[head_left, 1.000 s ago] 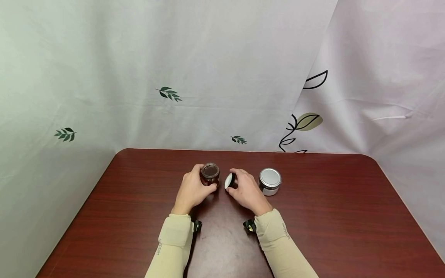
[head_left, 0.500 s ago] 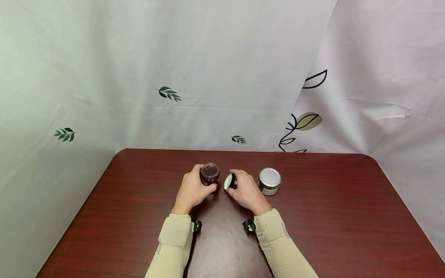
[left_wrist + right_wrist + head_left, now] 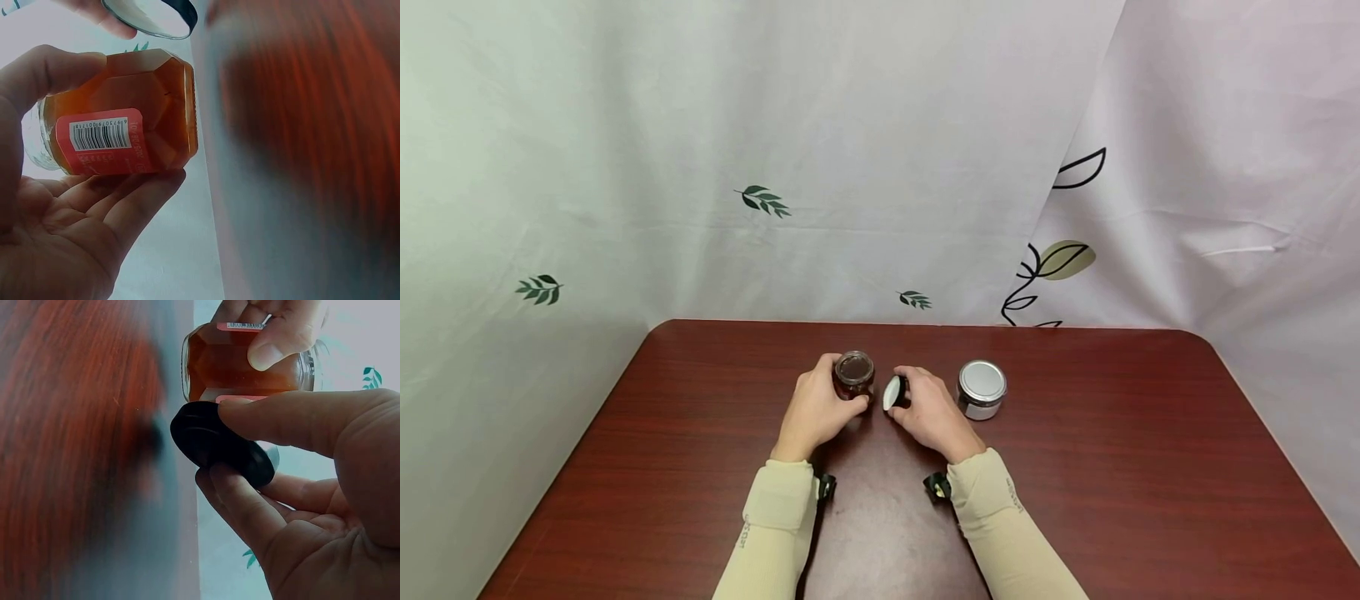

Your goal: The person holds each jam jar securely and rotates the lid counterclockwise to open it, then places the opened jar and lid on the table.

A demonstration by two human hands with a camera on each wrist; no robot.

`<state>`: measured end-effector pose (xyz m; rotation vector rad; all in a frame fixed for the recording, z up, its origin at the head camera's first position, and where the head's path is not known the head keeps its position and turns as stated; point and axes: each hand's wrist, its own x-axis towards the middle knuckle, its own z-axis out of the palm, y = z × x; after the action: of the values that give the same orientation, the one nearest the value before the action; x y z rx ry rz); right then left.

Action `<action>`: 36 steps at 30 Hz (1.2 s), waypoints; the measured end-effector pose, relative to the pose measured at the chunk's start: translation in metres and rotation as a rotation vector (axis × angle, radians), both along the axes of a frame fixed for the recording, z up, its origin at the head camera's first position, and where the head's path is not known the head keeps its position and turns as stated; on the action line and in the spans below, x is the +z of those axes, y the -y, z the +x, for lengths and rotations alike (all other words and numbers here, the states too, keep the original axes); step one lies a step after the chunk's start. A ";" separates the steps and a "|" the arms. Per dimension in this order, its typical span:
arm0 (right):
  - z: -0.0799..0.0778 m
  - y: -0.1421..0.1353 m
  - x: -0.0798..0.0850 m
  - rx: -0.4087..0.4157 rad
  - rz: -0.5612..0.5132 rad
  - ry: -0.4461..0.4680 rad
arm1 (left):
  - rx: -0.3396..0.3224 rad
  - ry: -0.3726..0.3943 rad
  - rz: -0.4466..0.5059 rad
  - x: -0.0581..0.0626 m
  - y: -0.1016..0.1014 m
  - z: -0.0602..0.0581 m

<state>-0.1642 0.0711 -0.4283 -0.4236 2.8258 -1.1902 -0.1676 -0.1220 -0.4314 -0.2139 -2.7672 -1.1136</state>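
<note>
An open-topped faceted glass jar [image 3: 853, 369] with amber-brown contents is upright in my left hand [image 3: 816, 412], thumb on the near side and fingers around the far side. Its red barcode label [image 3: 100, 142] faces the left wrist camera. Just right of the jar, my right hand [image 3: 934, 415] pinches a round black lid [image 3: 219, 444] between thumb and fingers. The lid is tilted on edge, its white inside [image 3: 892, 392] turned toward the jar. A gap separates lid and jar in the head view.
A second, wider jar [image 3: 982, 392] with a silver lid and pale label stands just right of my right hand. The reddish-brown wooden table [image 3: 1112, 467] has rounded back corners. A pale curtain [image 3: 865, 150] with leaf prints hangs behind it.
</note>
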 end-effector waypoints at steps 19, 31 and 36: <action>-0.002 0.000 -0.002 0.009 0.019 0.009 | -0.007 0.031 -0.009 -0.001 -0.001 -0.001; -0.003 -0.001 -0.002 0.003 0.062 -0.001 | -0.009 0.050 -0.007 0.000 -0.001 0.000; -0.002 -0.001 -0.002 0.002 0.083 0.018 | -0.011 0.067 -0.002 0.001 -0.001 0.001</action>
<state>-0.1663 0.0718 -0.4308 -0.4090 2.8459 -1.0663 -0.1669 -0.1213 -0.4304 -0.1965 -2.8290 -1.1407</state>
